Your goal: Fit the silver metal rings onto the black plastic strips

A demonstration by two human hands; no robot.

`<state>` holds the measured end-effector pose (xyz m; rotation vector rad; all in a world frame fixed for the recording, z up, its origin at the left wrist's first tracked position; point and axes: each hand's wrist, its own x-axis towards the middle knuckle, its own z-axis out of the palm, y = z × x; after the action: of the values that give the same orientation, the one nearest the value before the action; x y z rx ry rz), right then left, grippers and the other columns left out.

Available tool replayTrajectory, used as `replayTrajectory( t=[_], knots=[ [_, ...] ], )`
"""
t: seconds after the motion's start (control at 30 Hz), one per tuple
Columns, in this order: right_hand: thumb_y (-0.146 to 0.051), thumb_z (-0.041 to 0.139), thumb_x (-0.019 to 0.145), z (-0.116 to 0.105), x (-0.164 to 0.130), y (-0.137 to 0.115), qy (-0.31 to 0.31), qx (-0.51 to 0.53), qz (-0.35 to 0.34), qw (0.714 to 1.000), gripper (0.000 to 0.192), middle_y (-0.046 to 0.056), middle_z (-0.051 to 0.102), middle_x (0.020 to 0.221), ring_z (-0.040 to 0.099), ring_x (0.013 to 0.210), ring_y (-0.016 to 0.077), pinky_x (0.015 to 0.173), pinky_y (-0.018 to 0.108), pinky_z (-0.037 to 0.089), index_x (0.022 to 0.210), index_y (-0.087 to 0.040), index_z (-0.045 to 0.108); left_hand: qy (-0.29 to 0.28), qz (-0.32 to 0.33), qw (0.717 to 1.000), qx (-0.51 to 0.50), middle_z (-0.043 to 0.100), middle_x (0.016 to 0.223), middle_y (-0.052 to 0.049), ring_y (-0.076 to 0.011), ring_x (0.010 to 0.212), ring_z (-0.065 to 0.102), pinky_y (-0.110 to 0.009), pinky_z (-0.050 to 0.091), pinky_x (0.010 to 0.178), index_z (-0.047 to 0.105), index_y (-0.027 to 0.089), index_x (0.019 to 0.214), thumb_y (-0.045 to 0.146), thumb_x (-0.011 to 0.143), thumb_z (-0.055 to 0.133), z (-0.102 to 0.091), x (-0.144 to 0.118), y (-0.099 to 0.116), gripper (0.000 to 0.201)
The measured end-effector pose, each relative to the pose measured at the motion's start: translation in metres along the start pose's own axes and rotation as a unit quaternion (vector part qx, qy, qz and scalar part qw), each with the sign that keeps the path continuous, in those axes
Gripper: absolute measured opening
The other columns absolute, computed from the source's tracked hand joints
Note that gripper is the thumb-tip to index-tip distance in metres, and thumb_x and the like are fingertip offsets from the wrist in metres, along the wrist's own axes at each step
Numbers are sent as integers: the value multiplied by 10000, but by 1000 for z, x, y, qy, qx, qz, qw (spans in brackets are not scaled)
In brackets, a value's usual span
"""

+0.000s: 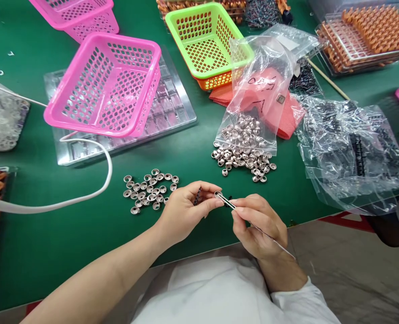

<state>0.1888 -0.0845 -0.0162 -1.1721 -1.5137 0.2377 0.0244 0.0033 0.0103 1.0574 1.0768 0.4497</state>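
A small metal cap (218,194) sits pinched at the tips of my tweezers (235,207), directly between my two hands, just above the near edge of the green surface (51,252). My right hand (258,225) is closed around the tweezers, thumb and forefinger pressing the blades together, the shaft running back over my wrist. My left hand (182,211) is curled shut on a small dark coil part (198,196), held between thumb and fingers, its fingertips touching the cap from the left.

Just beyond my left hand, close to its knuckles, lies a loose cluster of caps (150,189), mouths mostly upward. Farther out, ahead of my right hand and well apart from it, a second heap of caps (243,159) spills from the mouth of a clear bag (258,85) that lies on a red sheet (289,117). To the right of my right hand, crumpled clear bags of dark parts (351,153) cover the surface.

A white cable (84,198) curves to the left of my left hand. Beyond it a pink basket (105,85) rests tilted on a clear moulded tray (172,112), with another pink basket (78,15) behind. A green basket (208,38), nested in an orange one, stands at the far side ahead of both hands, and trays of orange coils (368,36) occupy the far right corner. My white sleeve (300,301) shows below the right wrist.
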Motion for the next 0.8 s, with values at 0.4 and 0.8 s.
replayTrajectory(
  t=[0.4,0.8],
  knots=[
    [-1,662,839,-2,3,-4,-23,-11,20,999,376,100,764,1003,738,841,182,690,338,628,1159,-192,612,2,-5,1000,-4,724,730,-14,-98,573,589,-198,477,520,756,158,928,311,743,836,1,0,2,253],
    [16,655,838,-1,4,-4,-21,-6,26,999,377,94,763,987,744,851,175,691,328,624,1152,-189,612,8,17,999,30,737,738,-17,-104,584,604,-204,470,519,770,165,924,297,755,824,0,-1,2,220]
  ],
)
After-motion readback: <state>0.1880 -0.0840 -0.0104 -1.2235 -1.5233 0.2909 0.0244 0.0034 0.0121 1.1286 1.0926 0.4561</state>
